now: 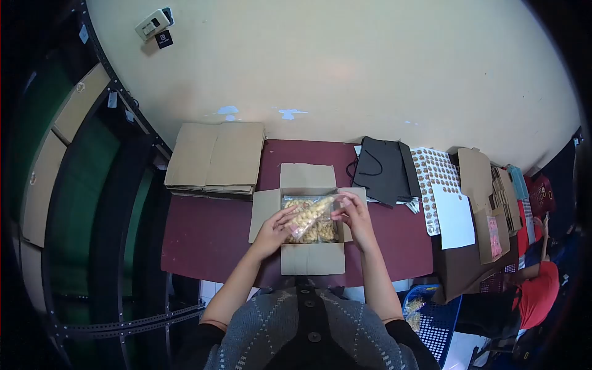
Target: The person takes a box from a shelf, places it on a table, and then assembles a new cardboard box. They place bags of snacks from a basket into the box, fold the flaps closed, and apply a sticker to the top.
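While both my hands hold a clear bag of snacks (310, 215) over the open box (310, 259), my left hand (275, 229) keeps a closed grip on the bag's lower end and my right hand (351, 213) pinches its upper end. The bag lies tilted between them, just above more snack bags already inside the box. The box sits with its flaps spread on the dark red tabletop (209, 231). A stack of flat cardboard (216, 157) lies to the left, black paper bags (385, 169) to the right, sticker sheets (435, 176) beyond them. A blue basket (435, 320) stands beside my right elbow.
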`<state>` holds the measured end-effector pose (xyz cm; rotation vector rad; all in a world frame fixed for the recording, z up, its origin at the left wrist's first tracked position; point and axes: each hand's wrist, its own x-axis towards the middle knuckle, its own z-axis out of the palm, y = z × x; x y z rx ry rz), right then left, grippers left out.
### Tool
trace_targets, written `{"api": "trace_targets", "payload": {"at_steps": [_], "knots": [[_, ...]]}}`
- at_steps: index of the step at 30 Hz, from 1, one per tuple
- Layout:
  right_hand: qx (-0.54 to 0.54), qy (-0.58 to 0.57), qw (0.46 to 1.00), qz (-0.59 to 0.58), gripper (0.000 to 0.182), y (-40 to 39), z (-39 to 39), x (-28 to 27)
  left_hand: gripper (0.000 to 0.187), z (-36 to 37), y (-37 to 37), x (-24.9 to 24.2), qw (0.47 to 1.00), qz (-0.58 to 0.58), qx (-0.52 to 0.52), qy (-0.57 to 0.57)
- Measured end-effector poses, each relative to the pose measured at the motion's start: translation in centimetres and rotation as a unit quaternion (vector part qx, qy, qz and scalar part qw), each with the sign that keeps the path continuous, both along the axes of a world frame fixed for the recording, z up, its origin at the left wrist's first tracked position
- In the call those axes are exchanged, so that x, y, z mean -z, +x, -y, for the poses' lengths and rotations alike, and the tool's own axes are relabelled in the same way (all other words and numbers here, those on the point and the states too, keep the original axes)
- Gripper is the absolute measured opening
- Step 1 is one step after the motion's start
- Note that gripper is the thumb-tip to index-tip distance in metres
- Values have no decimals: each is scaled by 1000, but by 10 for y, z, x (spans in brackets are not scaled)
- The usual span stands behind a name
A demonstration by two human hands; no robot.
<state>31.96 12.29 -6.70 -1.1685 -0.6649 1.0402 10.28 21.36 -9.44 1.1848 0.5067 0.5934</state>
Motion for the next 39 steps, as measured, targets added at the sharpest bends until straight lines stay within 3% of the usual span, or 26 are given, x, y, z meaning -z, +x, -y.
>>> {"api": "trace_targets", "payload": {"at_steps": [1, 2, 4, 5, 6, 8, 9, 10, 12, 13, 14, 16, 18, 21, 25, 29, 33, 37, 39], "knots": [[23, 13, 996, 83, 27, 0, -3, 11, 54, -12, -4, 9, 994, -92, 36, -36], [22, 14, 996, 84, 27, 3, -4, 19, 54, -18, -2, 18, 995, -91, 35, -34], [61, -119, 919, 371, 20, 13, -6, 32, 64, -26, 3, 33, 976, -38, 14, -214], [97, -130, 919, 359, 20, 19, -5, 57, 63, -24, 2, 44, 949, -23, -15, -313], [103, -121, 919, 360, 20, 23, -9, 73, 63, -27, 7, 57, 953, -21, -13, -303], [113, -127, 899, 402, 23, 27, -16, 90, 67, -29, 17, 90, 977, -149, -140, -54], [128, -119, 884, 433, 34, 25, -15, 91, 63, -25, 20, 85, 936, -234, -208, 162], [129, -120, 884, 433, 34, 19, -11, 95, 63, -19, 17, 81, 936, -235, -207, 162], [122, -90, 838, 524, 41, 8, -9, 98, 59, -3, 9, 64, 877, -275, -180, 351], [56, -140, 873, 463, 44, 3, -10, 92, 56, -2, 11, 59, 877, -256, -164, 373], [56, -140, 873, 463, 44, -1, -14, 98, 56, -3, 15, 56, 877, -256, -163, 373], [1, -63, 823, 564, 42, -10, -22, 111, 56, -7, 24, 53, 828, -277, -93, 478], [-38, -62, 807, 586, 40, -15, -22, 123, 55, -7, 32, 65, 830, -270, -74, 483], [-92, -69, 774, 622, 37, -27, -18, 135, 52, -3, 33, 83, 822, -332, 45, 462], [-71, -74, 799, 593, 36, -30, -17, 132, 54, 11, 25, 93, 786, -349, 35, 510], [-72, -82, 807, 581, 40, -24, -25, 126, 55, 16, 32, 89, 798, -352, -2, 490], [-35, -78, 809, 581, 54, -23, -19, 121, 54, 10, 37, 83, 799, -355, 8, 486], [48, -52, 831, 552, 52, -7, 3, 93, 49, 7, 62, 54, 802, -285, -20, 525], [91, -101, 845, 517, 51, 3, 23, 76, 47, 11, 87, 46, 835, -243, 53, 491]]}}
